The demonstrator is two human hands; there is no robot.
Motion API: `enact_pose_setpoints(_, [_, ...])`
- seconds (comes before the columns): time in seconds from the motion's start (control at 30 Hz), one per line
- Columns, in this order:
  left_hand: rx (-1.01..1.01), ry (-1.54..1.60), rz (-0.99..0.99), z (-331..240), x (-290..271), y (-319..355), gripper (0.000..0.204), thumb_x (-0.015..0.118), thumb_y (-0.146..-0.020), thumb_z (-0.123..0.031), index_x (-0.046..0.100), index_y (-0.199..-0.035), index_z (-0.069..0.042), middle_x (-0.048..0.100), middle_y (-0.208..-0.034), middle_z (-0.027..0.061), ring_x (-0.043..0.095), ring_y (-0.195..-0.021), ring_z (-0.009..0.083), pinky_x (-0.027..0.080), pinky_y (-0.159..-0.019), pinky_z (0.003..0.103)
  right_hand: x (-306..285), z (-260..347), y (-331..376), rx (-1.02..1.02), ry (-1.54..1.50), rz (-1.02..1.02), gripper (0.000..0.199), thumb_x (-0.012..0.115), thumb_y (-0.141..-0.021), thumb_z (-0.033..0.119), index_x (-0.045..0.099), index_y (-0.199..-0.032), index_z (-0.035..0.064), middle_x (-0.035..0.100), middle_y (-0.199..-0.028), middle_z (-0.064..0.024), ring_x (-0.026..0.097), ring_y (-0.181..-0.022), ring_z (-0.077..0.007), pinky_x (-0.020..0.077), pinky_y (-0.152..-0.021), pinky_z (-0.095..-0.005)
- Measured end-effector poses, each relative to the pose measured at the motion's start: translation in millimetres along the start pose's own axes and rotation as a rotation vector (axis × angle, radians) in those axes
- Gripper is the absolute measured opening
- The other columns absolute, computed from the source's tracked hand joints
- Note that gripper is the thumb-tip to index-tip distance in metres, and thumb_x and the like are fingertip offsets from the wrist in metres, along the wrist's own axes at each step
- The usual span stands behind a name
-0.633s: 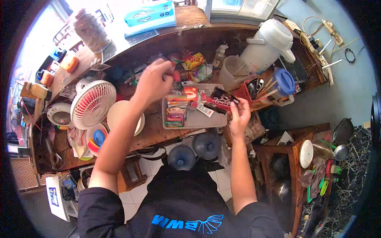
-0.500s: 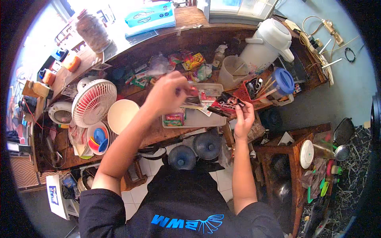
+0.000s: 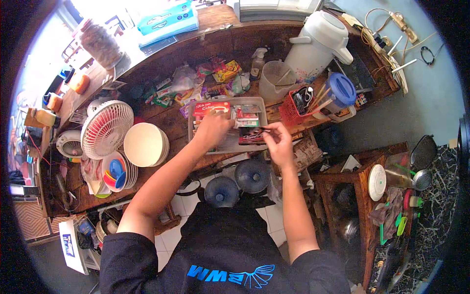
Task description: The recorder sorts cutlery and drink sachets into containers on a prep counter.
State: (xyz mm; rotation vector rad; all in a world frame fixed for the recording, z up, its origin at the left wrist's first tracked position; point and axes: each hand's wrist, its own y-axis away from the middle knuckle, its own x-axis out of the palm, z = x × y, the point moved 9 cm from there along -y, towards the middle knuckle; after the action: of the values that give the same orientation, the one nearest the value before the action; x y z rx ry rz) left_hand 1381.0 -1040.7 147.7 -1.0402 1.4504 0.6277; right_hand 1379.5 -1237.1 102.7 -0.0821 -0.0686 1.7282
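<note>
A grey rectangular tray (image 3: 229, 145) with several small packets in it sits on the wooden counter. My left hand (image 3: 213, 130) is over the tray's middle, its fingers closed on a flat red packet (image 3: 211, 107) held near the tray's far edge. My right hand (image 3: 279, 142) is at the tray's right side and pinches a dark sachet (image 3: 251, 135) that lies over the tray's right part. Red and dark sachets (image 3: 247, 115) are stacked between the two hands.
Loose snack packets (image 3: 215, 73) lie behind the tray. To the left are a white fan (image 3: 106, 128) and stacked bowls (image 3: 145, 144). To the right stand a clear pitcher (image 3: 274, 81), a white thermos jug (image 3: 318, 41), a red basket (image 3: 297, 107) and a blue-lidded jar (image 3: 339, 92). Water bottles (image 3: 252, 175) stand below the counter.
My left hand has come from the packets at the counter's back left to over the tray, with the red packet in it. My right hand has stayed at the tray's right side.
</note>
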Motion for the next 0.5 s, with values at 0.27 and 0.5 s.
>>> enact_pose_setpoints(0.27, [-0.104,-0.090,0.034,10.3,-1.7,-3.1,0.011,0.063,-0.079,-0.010,0.069,-0.086,-0.005,0.071,-0.080,0.0148,0.072,-0.082,0.0315,0.059,-0.071,0.045,50.2,-10.7,-6.5,-0.065,0.357,0.182,0.017,0.072,-0.089,0.005,0.062,-0.102,-0.0003,0.068,-0.096,-0.0092,0.070,-0.091,-0.0198,0.0550,-0.079,-0.0322])
enact_pose_setpoints(0.5, [-0.069,0.154,-0.208,2.2,-35.3,28.5,0.012,0.068,-0.082,-0.018,0.066,-0.090,-0.009,0.069,-0.090,0.0101,0.070,-0.084,0.0317,0.056,-0.069,0.045,60.6,-15.2,-10.0,-0.050,0.339,0.063,0.017,0.073,-0.084,0.002,0.064,-0.098,0.0004,0.068,-0.096,-0.0140,0.070,-0.089,-0.0282,0.0552,-0.080,-0.0375])
